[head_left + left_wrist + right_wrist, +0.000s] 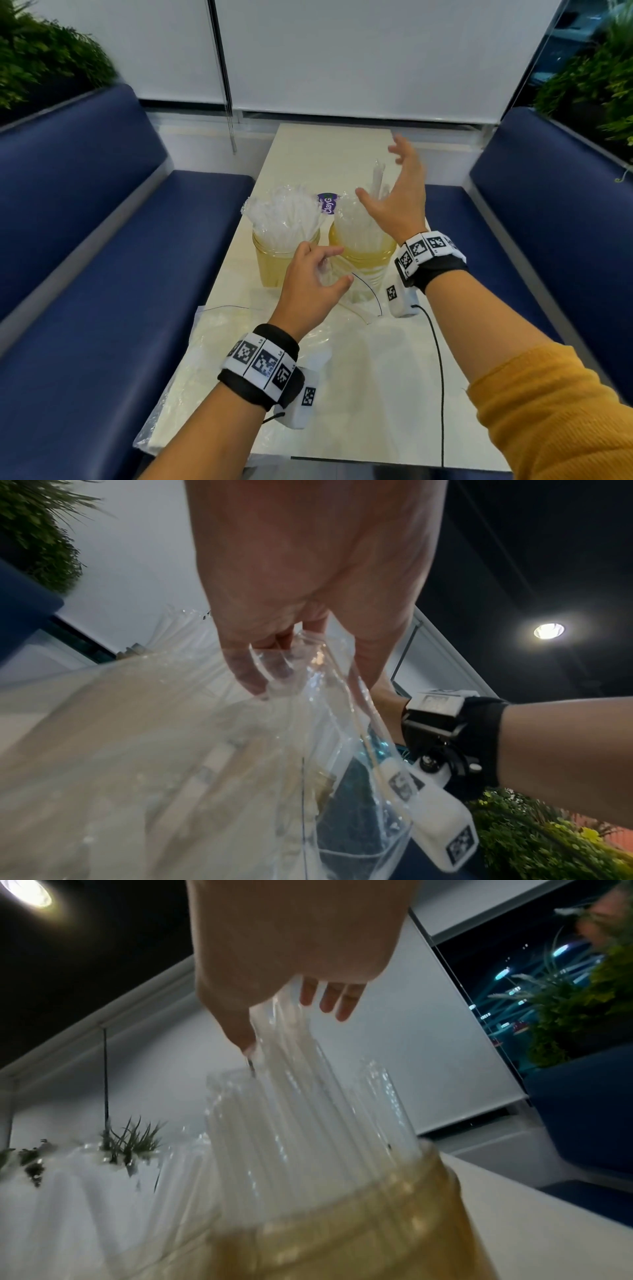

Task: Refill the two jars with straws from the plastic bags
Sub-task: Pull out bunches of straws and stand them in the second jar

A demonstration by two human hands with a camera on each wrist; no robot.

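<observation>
Two amber glass jars stand side by side mid-table, the left jar (272, 269) and the right jar (375, 260). Both hold bunches of clear wrapped straws (284, 212). My left hand (337, 267) sits low in front of the jars, its curled fingers and thumb holding the film of a clear plastic bag (329, 723). My right hand (383, 178) hovers over the right jar with fingers spread. Its thumb (240, 1034) touches the tips of the taller straws (291, 1069) standing in that jar (359, 1240).
An empty-looking clear plastic bag (212, 342) lies flat on the near left of the white table (325, 150). A purple sticker (327, 202) lies behind the jars. Blue benches (102, 240) flank the table on both sides. A black cable (440, 359) trails from my right wrist.
</observation>
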